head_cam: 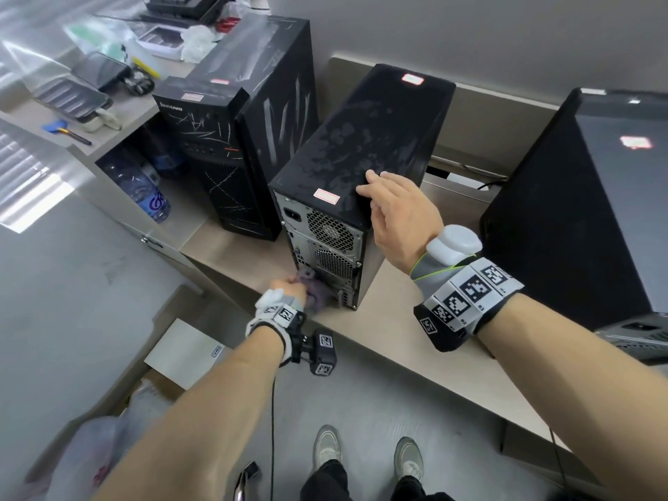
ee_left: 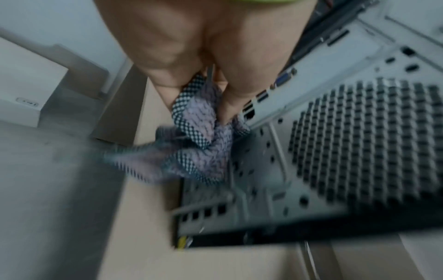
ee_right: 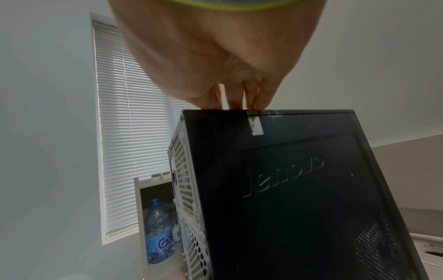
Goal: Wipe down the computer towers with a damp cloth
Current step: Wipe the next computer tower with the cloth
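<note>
We judge the tower [head_cam: 358, 164] heavy and rigid at the counter [head_cam: 405, 330] front edge; right hand [head_cam: 397, 218], fingers straight, steadies its top edge; left hand [head_cam: 289, 289] grips the soft cloth [head_cam: 316, 291] against the rear panel.

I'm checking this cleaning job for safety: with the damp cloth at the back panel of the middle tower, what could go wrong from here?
1. The left hand rubs the cloth right at the open ports of the middle tower; moisture could get in.
2. That tower stands near the edge of the desk, steadied only by the right hand on its top; a hard wipe might shift it.
3. The cloth could snag on the bent slot cover.
</note>
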Demonstrator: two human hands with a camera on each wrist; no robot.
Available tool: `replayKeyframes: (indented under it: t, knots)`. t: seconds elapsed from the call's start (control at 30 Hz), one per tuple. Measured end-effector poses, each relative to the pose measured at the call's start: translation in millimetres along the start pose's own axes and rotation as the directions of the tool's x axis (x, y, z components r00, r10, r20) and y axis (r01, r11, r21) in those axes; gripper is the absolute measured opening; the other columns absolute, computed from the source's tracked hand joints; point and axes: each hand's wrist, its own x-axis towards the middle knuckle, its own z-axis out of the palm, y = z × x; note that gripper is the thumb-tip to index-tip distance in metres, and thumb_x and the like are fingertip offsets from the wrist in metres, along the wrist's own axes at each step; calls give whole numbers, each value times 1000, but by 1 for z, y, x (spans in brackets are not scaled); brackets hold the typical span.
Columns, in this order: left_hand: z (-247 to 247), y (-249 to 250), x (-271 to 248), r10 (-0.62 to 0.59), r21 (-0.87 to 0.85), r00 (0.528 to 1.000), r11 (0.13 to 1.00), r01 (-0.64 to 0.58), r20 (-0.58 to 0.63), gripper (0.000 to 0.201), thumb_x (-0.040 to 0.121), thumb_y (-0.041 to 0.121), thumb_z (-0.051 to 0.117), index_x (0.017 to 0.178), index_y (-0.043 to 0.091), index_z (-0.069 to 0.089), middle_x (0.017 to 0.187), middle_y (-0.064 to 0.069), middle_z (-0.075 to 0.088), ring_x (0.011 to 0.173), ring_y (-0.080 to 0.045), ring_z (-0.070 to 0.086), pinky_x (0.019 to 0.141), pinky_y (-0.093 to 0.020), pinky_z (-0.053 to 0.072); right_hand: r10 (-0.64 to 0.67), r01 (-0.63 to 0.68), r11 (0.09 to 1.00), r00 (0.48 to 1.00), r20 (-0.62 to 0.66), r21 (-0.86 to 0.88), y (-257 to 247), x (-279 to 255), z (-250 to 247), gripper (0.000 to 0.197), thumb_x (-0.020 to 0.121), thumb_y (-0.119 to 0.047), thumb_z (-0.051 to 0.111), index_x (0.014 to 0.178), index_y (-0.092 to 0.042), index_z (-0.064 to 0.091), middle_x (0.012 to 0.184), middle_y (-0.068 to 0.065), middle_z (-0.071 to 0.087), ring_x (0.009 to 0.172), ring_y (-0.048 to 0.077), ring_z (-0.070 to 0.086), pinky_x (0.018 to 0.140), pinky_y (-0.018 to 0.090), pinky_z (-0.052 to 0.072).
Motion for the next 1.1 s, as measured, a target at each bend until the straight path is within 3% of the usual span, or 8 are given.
replayKeyframes:
  t: [0.2, 0.33, 0.47, 0.57, 0.67, 0.77, 0.83, 1.1]
  knots:
    - [0, 24, 14, 24, 11, 998, 1000, -23, -64, 35, 94, 11, 53, 129, 4, 54, 124, -15, 60, 116, -32, 58, 78, -24, 39, 3, -3, 999, 1000, 4, -33, -1, 0, 1, 40, 88, -14, 35, 107, -10, 69, 121, 8, 66, 112, 29, 61, 98, 24, 39]
    - [10, 10, 16, -65, -189, 997, 979, 72, 40, 33, 78, 17, 68, 110, 10, 62, 88, -9, 69, 89, -28, 67, 83, -40, 55, -1, 2, 999, 1000, 27, -35, -1, 0, 0, 43, 89, -16, 32, 108, -9, 69, 123, 9, 65, 114, 29, 59, 99, 26, 39]
    - [-10, 28, 14, 19, -272, 1000, 962, -13, 19, 20, 83, 11, 65, 104, 9, 64, 95, -7, 63, 98, -27, 65, 91, -42, 54, 10, -9, 1000, 1000, 13, -26, -4, 0, -1, 40, 89, -14, 34, 108, -9, 69, 123, 10, 65, 114, 30, 59, 99, 29, 42]
    - [-18, 36, 2, 117, -343, 993, 934, -101, 25, 10, 87, -8, 58, 94, -7, 65, 70, 3, 65, 63, -2, 65, 76, -32, 52, 9, -8, 999, 1000, 2, -50, -5, 2, -1, 32, 84, -4, 46, 105, -8, 70, 121, 11, 66, 111, 31, 61, 99, 30, 42]
    - [-27, 40, -4, 130, -236, 991, 962, -135, -39, 19, 86, -11, 59, 76, 4, 64, 47, 16, 58, 53, 4, 56, 79, -25, 41, -7, 8, 998, 1000, 15, -62, -6, 4, -4, 32, 79, -2, 50, 103, -7, 70, 118, 12, 67, 108, 33, 63, 96, 34, 46]
    - [-43, 28, -15, 90, 108, 996, 990, -86, -26, 28, 97, 11, 50, 121, 2, 62, 90, -4, 67, 83, -14, 50, 74, -18, 37, -12, 14, 998, 999, 29, -55, -6, 4, -5, 32, 78, 0, 51, 104, -6, 70, 117, 14, 67, 108, 35, 63, 96, 39, 45]
    - [-52, 18, -18, 76, 224, 997, 972, -74, 0, 34, 98, 13, 47, 128, 0, 58, 117, -13, 63, 89, -14, 47, 73, -18, 38, -18, 20, 998, 1000, 26, -66, -7, 3, -4, 32, 76, 3, 55, 103, -6, 71, 116, 14, 68, 107, 35, 64, 95, 39, 46]
    - [-37, 45, -29, 135, 249, 989, 957, -147, 63, 32, 96, 10, 48, 125, 0, 59, 97, -6, 51, 88, -17, 47, 73, -22, 37, -55, 58, 994, 998, 29, -97, -6, 3, -6, 34, 70, 9, 66, 101, -5, 71, 113, 15, 69, 104, 34, 65, 94, 38, 46]
